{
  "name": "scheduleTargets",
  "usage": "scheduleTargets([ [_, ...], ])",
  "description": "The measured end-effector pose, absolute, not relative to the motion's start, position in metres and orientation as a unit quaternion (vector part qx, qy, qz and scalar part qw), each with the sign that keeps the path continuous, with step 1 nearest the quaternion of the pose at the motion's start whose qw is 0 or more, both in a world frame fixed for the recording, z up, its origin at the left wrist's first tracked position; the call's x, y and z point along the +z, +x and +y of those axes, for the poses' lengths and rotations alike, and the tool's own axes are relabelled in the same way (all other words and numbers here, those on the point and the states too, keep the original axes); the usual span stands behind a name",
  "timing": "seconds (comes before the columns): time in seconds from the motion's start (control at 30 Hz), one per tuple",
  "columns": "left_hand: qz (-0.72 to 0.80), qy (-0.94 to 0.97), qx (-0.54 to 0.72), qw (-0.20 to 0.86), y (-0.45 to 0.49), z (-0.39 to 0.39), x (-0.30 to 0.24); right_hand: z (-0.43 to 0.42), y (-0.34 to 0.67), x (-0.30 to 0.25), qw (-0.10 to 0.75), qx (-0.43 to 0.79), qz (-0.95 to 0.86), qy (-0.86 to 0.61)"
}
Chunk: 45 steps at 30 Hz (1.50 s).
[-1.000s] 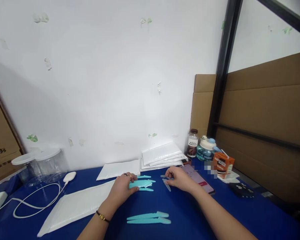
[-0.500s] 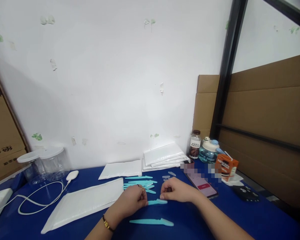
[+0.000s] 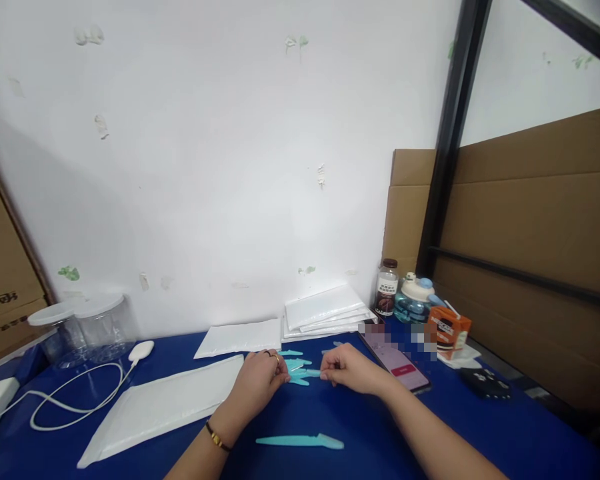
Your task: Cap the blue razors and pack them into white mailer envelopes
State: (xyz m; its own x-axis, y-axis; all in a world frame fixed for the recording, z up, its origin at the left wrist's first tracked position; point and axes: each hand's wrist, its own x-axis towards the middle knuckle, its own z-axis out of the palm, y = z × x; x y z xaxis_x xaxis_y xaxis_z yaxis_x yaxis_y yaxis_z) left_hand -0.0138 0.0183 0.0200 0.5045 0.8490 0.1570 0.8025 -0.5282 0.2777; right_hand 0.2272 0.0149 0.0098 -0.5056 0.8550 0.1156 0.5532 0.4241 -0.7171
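Note:
My left hand [image 3: 259, 382] and my right hand [image 3: 347, 367] are both pinched on the two ends of one turquoise plastic blade-shaped piece [image 3: 305, 374], held just above the blue table [image 3: 380, 433]. Right behind it lies a small heap of the same turquoise pieces [image 3: 293, 363]. A single turquoise piece [image 3: 300, 441] lies alone nearer to me. Small pale caps [image 3: 330, 349] lie beyond my right hand. A gold bracelet is on my left wrist.
A white padded envelope [image 3: 160, 407] lies left of my hands, another [image 3: 240, 337] behind, and a stack [image 3: 325, 310] by the wall. A phone [image 3: 397, 360], bottle [image 3: 386, 288], water jug [image 3: 414, 300], orange carton [image 3: 447, 330], clear jars [image 3: 87, 327] and white cable [image 3: 75, 393] stand around.
A second ago my hands rested at the heap. They then took one of the two near pieces by its ends and lifted it back toward the heap; one piece stays near me.

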Motion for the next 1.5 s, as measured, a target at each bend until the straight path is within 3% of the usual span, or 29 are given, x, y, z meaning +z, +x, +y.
scheduleTargets([
  [0.4, 0.525, 0.831, 0.169, 0.067, -0.034, 0.026, 0.024, 0.033, 0.258, 0.007, 0.284, 0.283, -0.743, -0.536],
  [0.57, 0.442, 0.865, 0.141, 0.191, -0.024, 0.001, 0.028, 0.025, 0.251, 0.012, 0.3, 0.255, -0.76, -0.518],
  [0.73, 0.405, 0.877, 0.043, 0.256, -0.013, -0.015, 0.017, 0.012, 0.242, 0.017, 0.248, 0.29, -0.803, -0.457],
  [1.0, 0.452, 0.856, 0.118, 0.222, -0.008, -0.003, 0.008, 0.004, 0.232, 0.011, 0.101, 0.449, -0.794, -0.397],
  [1.37, 0.482, 0.829, 0.093, 0.269, -0.026, 0.001, 0.031, 0.018, 0.259, 0.013, 0.128, 0.443, -0.761, -0.457],
  [1.5, 0.456, 0.83, 0.104, 0.303, -0.028, 0.0, 0.032, 0.027, 0.272, 0.019, 0.257, 0.309, -0.761, -0.51],
])
